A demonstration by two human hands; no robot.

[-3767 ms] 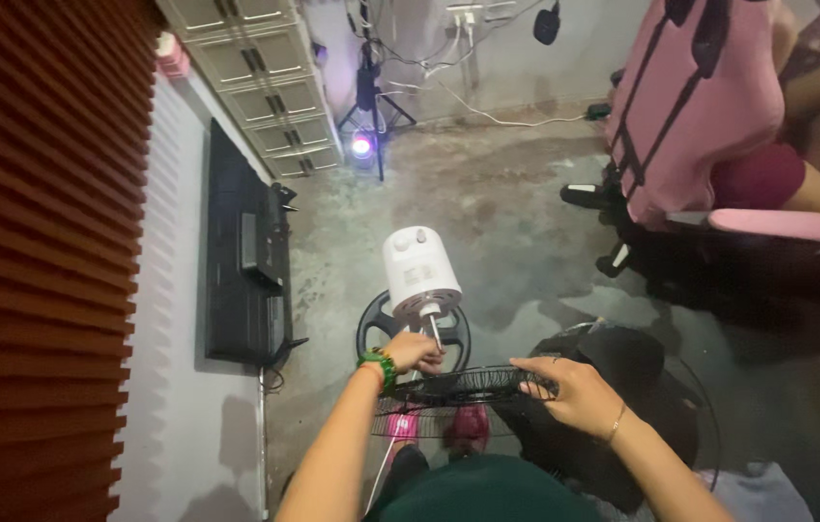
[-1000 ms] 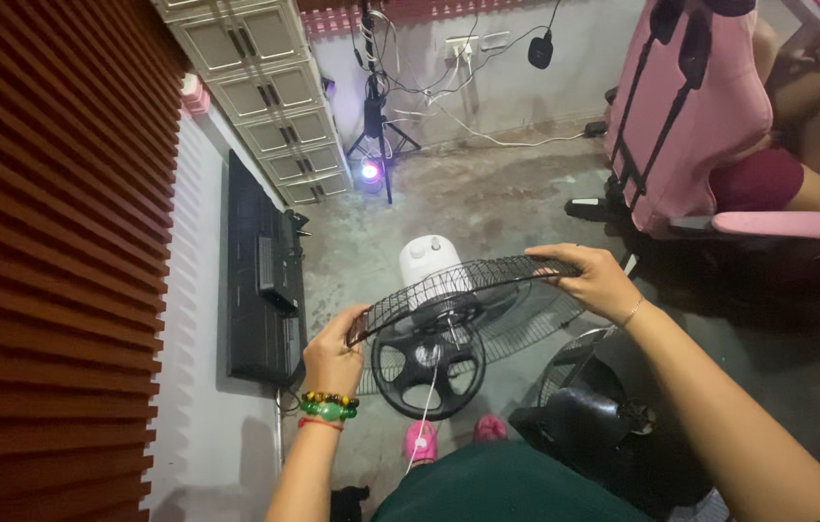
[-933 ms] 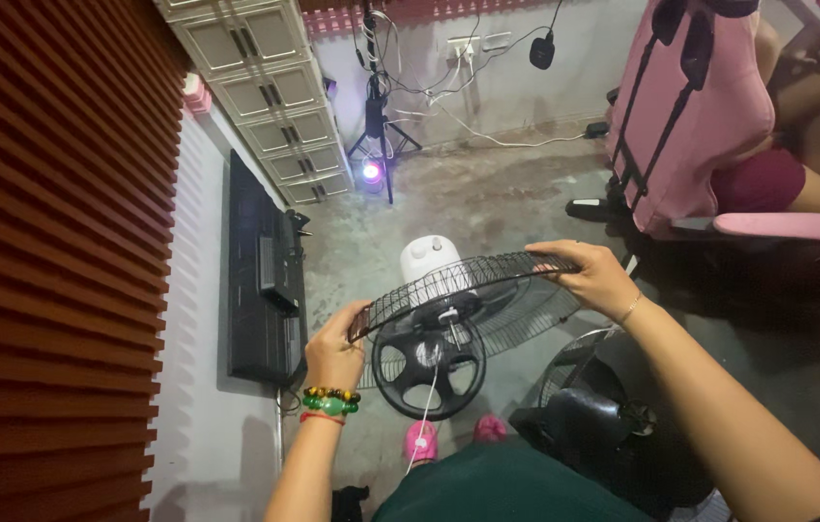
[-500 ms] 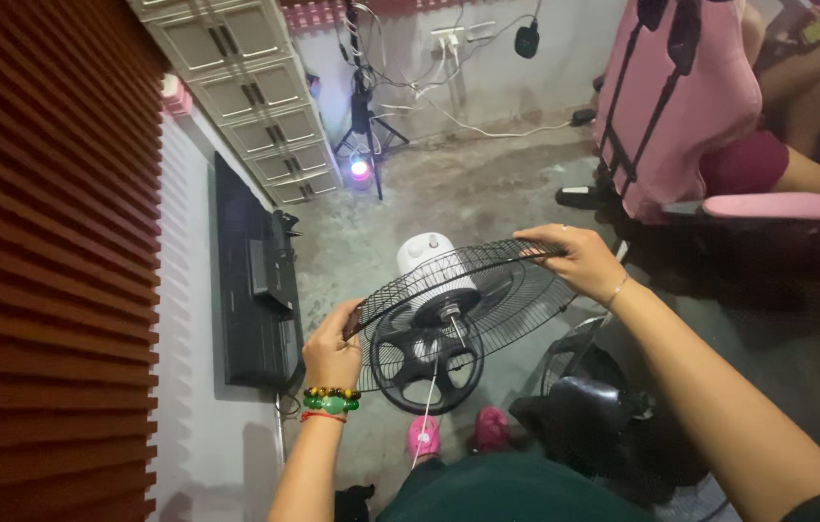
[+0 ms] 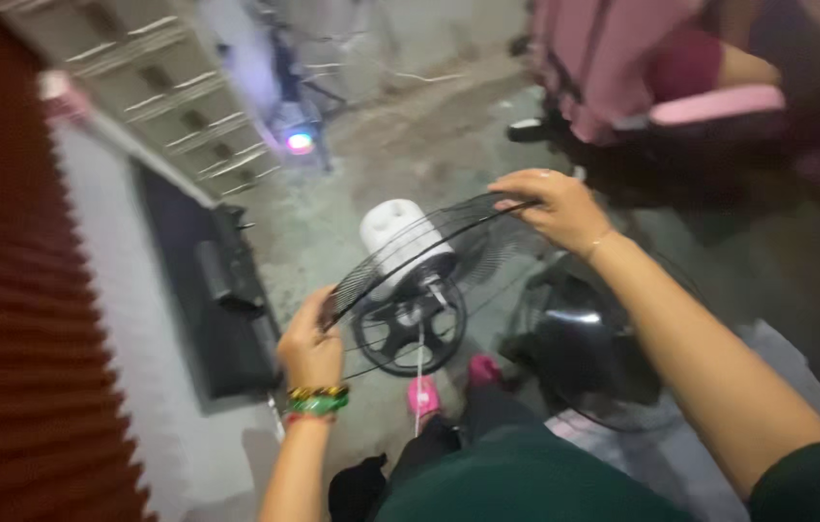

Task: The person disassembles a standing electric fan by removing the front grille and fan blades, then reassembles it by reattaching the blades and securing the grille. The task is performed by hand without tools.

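I hold a round black wire fan grille [image 5: 429,253] flat in the air with both hands. My left hand [image 5: 310,340], with green and gold bangles at the wrist, grips its near left rim. My right hand [image 5: 550,205] grips the far right rim. Below the grille stands a white fan motor head [image 5: 390,230] on a black spoked rear guard [image 5: 410,327]. A second black fan part [image 5: 579,353] lies on the floor under my right forearm. The picture is blurred by motion.
A flat black screen [image 5: 212,280] leans along the white wall at left. A pale drawer unit [image 5: 154,87] and a stand with a purple light [image 5: 300,142] are at the back. A pink chair [image 5: 642,68] with a seated person is at the right. My pink slippers [image 5: 423,394] rest on the concrete floor.
Both hands have raised the grille from low over my lap to above the fan motor, and my right hand has swung out to the far rim. The view has tilted and blurred.
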